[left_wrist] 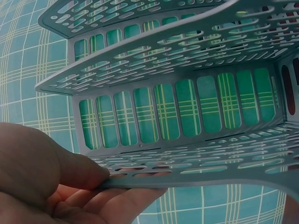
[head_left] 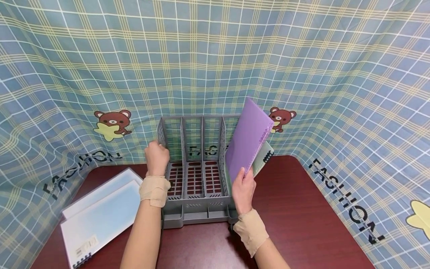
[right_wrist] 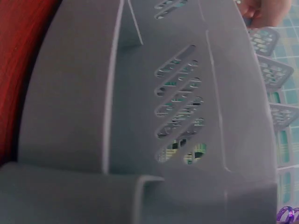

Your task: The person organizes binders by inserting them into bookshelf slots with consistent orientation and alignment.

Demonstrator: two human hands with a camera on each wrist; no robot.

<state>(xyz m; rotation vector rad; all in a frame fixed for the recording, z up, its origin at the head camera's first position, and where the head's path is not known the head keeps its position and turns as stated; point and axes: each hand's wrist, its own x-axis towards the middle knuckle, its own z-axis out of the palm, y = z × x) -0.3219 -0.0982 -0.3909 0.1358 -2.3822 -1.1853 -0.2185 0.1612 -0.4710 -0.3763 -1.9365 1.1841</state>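
A grey plastic file rack (head_left: 195,213) with upright slotted dividers stands on the table. My left hand (head_left: 157,157) is at its left side; in the left wrist view, thumb and fingers pinch the edge of the perforated side panel (left_wrist: 196,181). My right hand (head_left: 244,191) holds a purple notebook (head_left: 246,136) by its lower edge, tilted over the rack's rightmost slot. Part of its purple coil (right_wrist: 287,214) shows in the right wrist view. Behind it leans a pale green notebook (head_left: 260,160) with black rings, mostly hidden by the purple one.
Two pale blue-and-white notebooks (head_left: 104,216) overlap on the dark red table (head_left: 302,224) at left. The rack has small front compartments (head_left: 196,215). A plaid curtain (head_left: 201,56) with bear prints hangs behind and along both sides.
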